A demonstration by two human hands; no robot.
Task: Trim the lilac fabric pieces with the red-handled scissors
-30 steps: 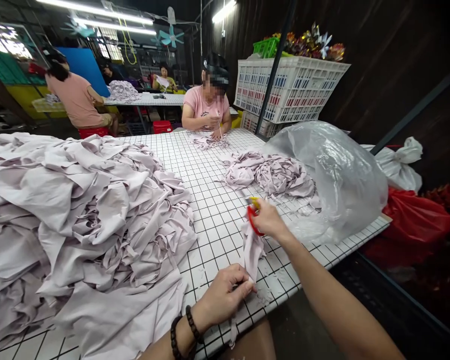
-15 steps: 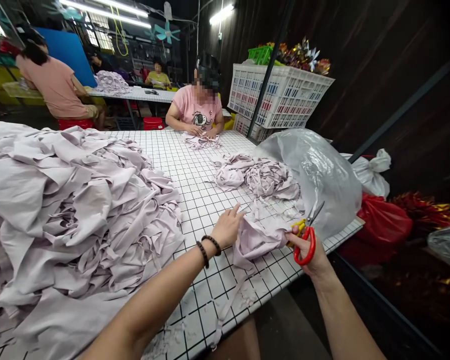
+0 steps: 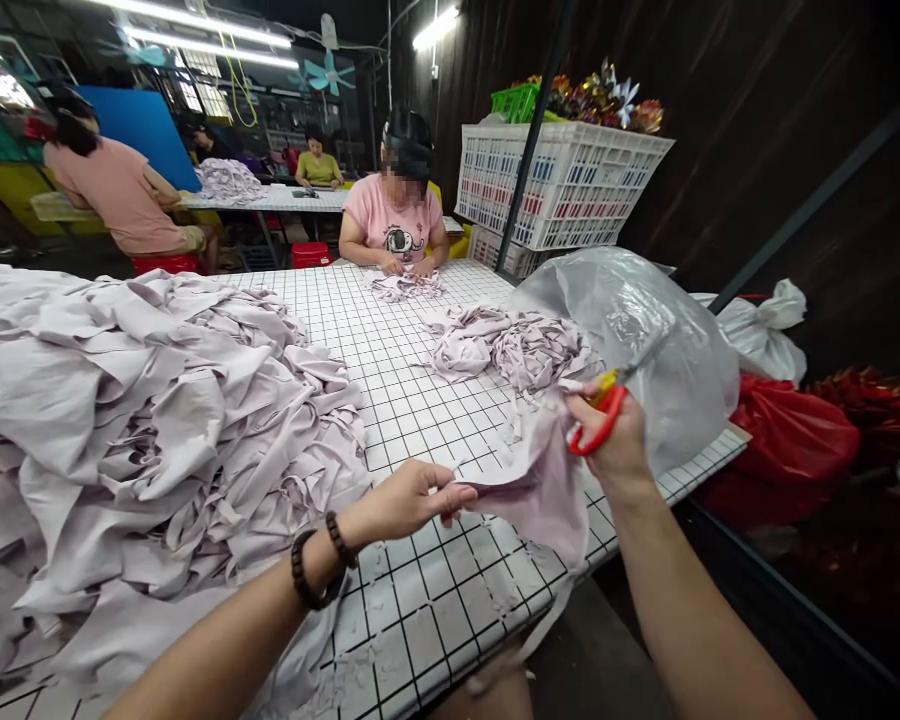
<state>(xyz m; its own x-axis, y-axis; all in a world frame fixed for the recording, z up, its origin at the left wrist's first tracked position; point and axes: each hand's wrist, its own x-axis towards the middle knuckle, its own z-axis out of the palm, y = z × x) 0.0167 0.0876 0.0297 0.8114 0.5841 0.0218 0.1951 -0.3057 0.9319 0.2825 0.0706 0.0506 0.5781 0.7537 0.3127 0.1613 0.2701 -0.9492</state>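
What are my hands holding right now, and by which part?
Your left hand pinches the fabric piece by its left tip; your right hand holds its upper right edge, plus the scissors by the handles.

From head height, the camera faces forward and down over the nearby gridded table (image 3: 394,385).

Left hand (image 3: 412,497) pinches a cloth (image 3: 544,490); right hand (image 3: 624,445) holds its other end and scissors (image 3: 610,424), near a bag (image 3: 664,345).
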